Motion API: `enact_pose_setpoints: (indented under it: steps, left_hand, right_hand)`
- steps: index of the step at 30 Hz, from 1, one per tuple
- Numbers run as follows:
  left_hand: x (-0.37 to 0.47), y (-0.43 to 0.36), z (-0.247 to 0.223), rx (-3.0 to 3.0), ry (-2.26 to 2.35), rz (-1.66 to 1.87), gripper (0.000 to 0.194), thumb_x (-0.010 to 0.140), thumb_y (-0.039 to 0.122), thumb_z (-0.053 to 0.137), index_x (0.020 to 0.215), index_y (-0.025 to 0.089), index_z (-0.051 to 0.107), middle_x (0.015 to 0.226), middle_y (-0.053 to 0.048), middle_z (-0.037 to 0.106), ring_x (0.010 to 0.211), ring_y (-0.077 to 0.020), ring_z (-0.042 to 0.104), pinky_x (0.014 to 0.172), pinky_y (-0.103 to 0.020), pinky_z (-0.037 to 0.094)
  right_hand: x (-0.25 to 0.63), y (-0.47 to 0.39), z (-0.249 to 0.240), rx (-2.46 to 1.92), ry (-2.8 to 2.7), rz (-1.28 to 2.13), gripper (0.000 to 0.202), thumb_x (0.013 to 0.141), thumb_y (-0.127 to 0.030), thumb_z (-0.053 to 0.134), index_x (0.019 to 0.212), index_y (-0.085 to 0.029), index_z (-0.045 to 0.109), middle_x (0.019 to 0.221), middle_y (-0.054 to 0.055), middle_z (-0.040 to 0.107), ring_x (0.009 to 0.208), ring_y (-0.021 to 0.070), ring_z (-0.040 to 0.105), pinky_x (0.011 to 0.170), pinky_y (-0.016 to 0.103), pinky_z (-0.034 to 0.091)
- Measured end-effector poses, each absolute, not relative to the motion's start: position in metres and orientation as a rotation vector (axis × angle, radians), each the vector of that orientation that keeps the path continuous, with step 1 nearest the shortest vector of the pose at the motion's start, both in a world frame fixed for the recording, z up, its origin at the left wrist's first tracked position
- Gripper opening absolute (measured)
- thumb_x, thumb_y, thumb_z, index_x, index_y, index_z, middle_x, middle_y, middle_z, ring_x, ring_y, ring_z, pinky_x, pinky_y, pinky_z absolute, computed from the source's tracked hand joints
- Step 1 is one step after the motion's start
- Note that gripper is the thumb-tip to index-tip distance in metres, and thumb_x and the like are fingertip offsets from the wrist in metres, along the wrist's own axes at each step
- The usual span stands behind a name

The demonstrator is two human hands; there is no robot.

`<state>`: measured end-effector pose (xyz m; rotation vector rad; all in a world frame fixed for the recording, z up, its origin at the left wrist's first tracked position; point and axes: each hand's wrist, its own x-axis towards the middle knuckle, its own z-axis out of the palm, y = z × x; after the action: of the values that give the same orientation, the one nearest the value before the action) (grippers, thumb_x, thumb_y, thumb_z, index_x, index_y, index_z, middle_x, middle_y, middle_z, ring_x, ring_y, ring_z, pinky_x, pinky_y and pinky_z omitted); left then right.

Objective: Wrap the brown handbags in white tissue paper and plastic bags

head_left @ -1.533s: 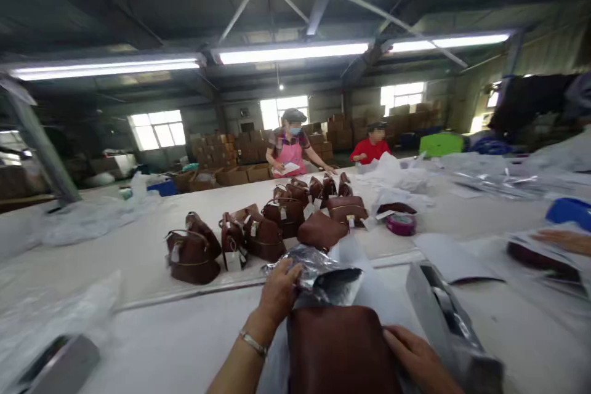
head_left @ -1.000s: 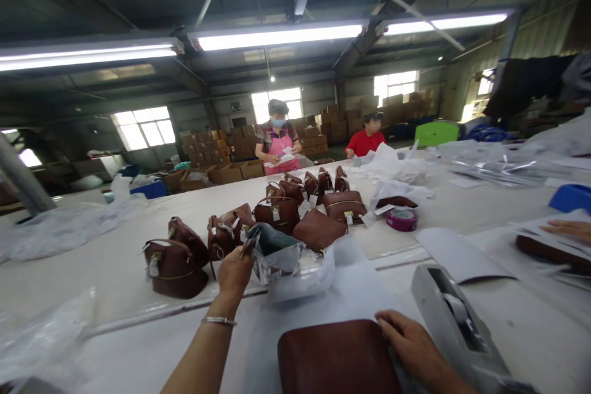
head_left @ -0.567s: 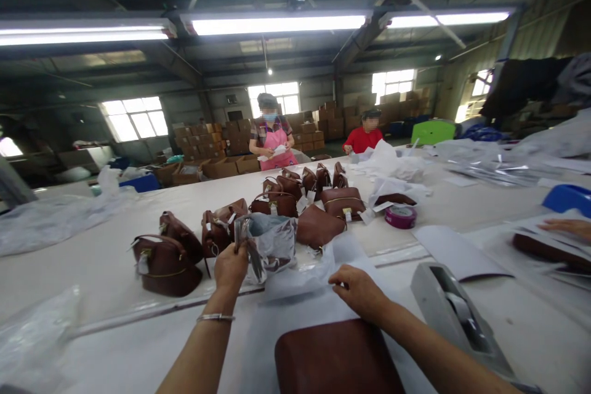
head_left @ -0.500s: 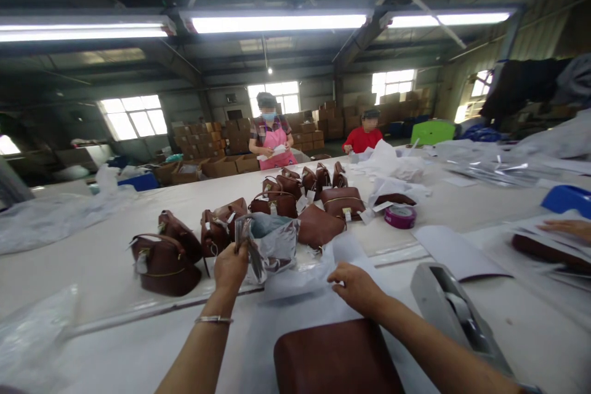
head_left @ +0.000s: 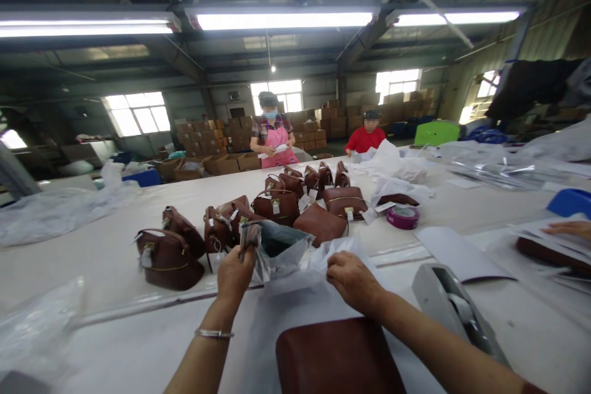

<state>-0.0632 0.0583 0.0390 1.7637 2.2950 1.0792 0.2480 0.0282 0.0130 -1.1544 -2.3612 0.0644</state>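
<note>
The left hand [head_left: 234, 276] is closed on the edge of a crinkled plastic bag [head_left: 277, 249], which is pinched at its rim so that the mouth is held up and open toward the person. The right hand [head_left: 351, 280] is laid with curled fingers on a sheet of white tissue paper [head_left: 323, 258]; whether the sheet is gripped or only pressed cannot be told. The sheet is spread on the desk [head_left: 106, 258] just beside the bag, touching it. A flat brown leather bag [head_left: 337, 360] is left lying on the paper at the near edge, between the two forearms and untouched, within reach of both hands. A grey tape dispenser [head_left: 455, 311] is set to the right of it, near the right arm. Beyond the hands, a cluster of brown handbags [head_left: 277, 206] with hanging tags is stood upright in a loose row across the desk, apart from the wrapping sheet. A purple tape roll [head_left: 402, 217] is placed just beside crumpled white paper. At the far right edge, another person's hand [head_left: 566, 229] is rested on papers. Two people are seen working at the far side, with stacked cardboard boxes [head_left: 217, 138] behind them.
</note>
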Motion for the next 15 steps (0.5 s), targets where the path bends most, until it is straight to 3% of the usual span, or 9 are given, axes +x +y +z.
enact_pose_setpoints:
  steps: [4, 10, 13, 15]
  left_hand:
    - [-0.061, 0.044, 0.036, 1.862, 2.249, 1.083, 0.036, 0.092, 0.050, 0.046, 0.092, 0.022, 0.069, 0.086, -0.009, 0.071, 0.085, -0.0247, 0.065, 0.068, -0.030, 0.042]
    - [-0.055, 0.012, 0.036, 2.074, 2.156, 1.066, 0.029, 0.092, 0.040, 0.050, 0.103, 0.022, 0.069, 0.106, -0.010, 0.069, 0.105, -0.0253, 0.061, 0.095, -0.034, 0.045]
    - [-0.051, -0.004, 0.040, 2.128, 2.143, 1.010, 0.025, 0.091, 0.037, 0.050, 0.099, 0.024, 0.070, 0.105, -0.008, 0.068, 0.101, -0.0233, 0.063, 0.091, -0.031, 0.046]
    - [-0.047, -0.009, 0.043, 2.107, 2.190, 0.969, 0.022, 0.090, 0.035, 0.051, 0.092, 0.024, 0.070, 0.100, -0.008, 0.069, 0.095, -0.0238, 0.064, 0.084, -0.031, 0.046]
  right_hand:
    - [0.250, -0.018, 0.035, -0.898, -2.321, -0.096, 0.020, 0.095, -0.018, 0.049, 0.082, -0.019, 0.063, 0.096, 0.005, 0.066, 0.092, 0.0191, 0.053, 0.086, 0.035, 0.037]
    - [0.247, -0.088, 0.036, -0.700, -2.408, -0.143, 0.026, 0.100, -0.021, 0.039, 0.082, -0.020, 0.058, 0.077, 0.002, 0.061, 0.074, 0.0169, 0.049, 0.074, 0.033, 0.035]
    - [0.245, -0.111, 0.028, -0.682, -2.410, -0.151, 0.024, 0.099, -0.021, 0.040, 0.083, -0.020, 0.058, 0.076, 0.003, 0.063, 0.070, 0.0171, 0.052, 0.072, 0.033, 0.039]
    - [0.245, -0.120, 0.023, -0.718, -2.369, -0.161, 0.022, 0.098, -0.016, 0.040, 0.093, -0.019, 0.061, 0.088, 0.006, 0.069, 0.080, 0.0185, 0.060, 0.080, 0.034, 0.045]
